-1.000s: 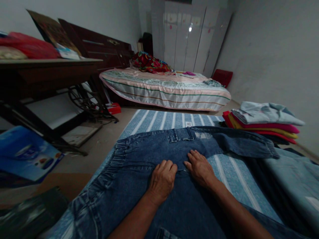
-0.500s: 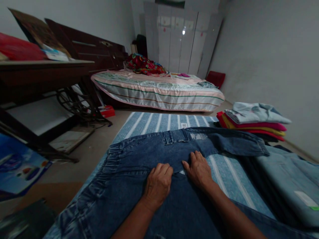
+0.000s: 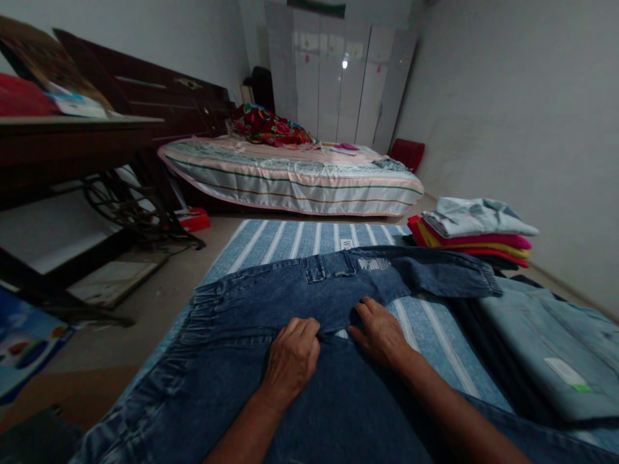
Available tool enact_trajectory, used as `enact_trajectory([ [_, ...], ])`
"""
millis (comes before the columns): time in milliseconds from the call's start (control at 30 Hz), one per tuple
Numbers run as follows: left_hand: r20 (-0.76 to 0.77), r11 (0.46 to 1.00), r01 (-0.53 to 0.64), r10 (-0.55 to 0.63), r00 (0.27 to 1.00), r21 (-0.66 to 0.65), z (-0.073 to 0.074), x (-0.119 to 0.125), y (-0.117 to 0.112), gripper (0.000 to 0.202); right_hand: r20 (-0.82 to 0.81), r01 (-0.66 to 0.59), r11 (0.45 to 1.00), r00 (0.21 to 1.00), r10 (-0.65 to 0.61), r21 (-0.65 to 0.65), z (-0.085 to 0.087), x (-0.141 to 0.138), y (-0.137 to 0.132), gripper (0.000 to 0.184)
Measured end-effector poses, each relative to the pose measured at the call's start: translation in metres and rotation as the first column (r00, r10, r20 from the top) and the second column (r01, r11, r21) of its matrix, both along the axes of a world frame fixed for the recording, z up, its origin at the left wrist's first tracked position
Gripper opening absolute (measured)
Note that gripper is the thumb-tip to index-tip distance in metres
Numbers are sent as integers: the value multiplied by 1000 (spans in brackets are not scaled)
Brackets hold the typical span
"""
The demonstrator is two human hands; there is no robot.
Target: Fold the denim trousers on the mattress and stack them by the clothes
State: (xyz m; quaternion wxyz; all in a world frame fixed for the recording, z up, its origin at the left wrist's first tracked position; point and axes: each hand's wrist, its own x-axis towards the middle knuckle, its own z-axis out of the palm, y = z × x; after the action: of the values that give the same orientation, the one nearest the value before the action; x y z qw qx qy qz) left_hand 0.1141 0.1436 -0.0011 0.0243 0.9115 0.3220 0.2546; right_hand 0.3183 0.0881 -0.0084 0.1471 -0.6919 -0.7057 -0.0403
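Dark blue denim jeans (image 3: pixel 261 303) with an elastic waist lie spread sideways, waist at the left and legs toward the right. The far leg has a patch pocket and a pale frayed patch. My left hand (image 3: pixel 294 354) is closed on the cloth near the crotch seam, its fingers curled under. Just right of it, my right hand (image 3: pixel 380 332) grips the inner edge of the far leg, fingers bent over the denim. A small gap between the hands shows the striped sheet (image 3: pixel 285 238) beneath.
A stack of folded clothes (image 3: pixel 476 222) stands at the right, with folded light-blue jeans (image 3: pixel 546 348) nearer. Behind is a bed (image 3: pixel 290 187) with a floral quilt (image 3: pixel 273 125). A treadle sewing-machine table (image 3: pixel 82 151) stands at the left, and a red box (image 3: pixel 196 219) lies on the floor.
The view has turned slightly right, so everything sits further left. My right fingers have bent in on the leg's edge; my left hand keeps its hold.
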Motion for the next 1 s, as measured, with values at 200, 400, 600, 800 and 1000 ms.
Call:
enact_trajectory([
  [200, -63, 1000, -16, 14, 998, -23, 3, 1, -1, 18, 223, 2, 997, 975, 15, -72, 11, -6, 16, 14],
  [400, -134, 998, -45, 39, 990, -43, 7, 2, -3, 19, 258, -104, 990, 958, 126, -98, 19, 10, 11, 16],
  [600, -162, 998, -5, -4, 987, -59, 12, 1, -1, 22, 206, -64, 991, 975, 88, -118, 12, 7, 7, 20],
  [800, -181, 993, 57, -75, 981, -101, 15, -8, 7, 25, 155, -51, 997, 986, 60, -65, 5, 6, 4, 40],
  [1000, -388, 953, 96, -208, 898, -288, 50, -5, 23, 25, 100, -64, 997, 993, 69, -52, 1, 9, 7, 41],
])
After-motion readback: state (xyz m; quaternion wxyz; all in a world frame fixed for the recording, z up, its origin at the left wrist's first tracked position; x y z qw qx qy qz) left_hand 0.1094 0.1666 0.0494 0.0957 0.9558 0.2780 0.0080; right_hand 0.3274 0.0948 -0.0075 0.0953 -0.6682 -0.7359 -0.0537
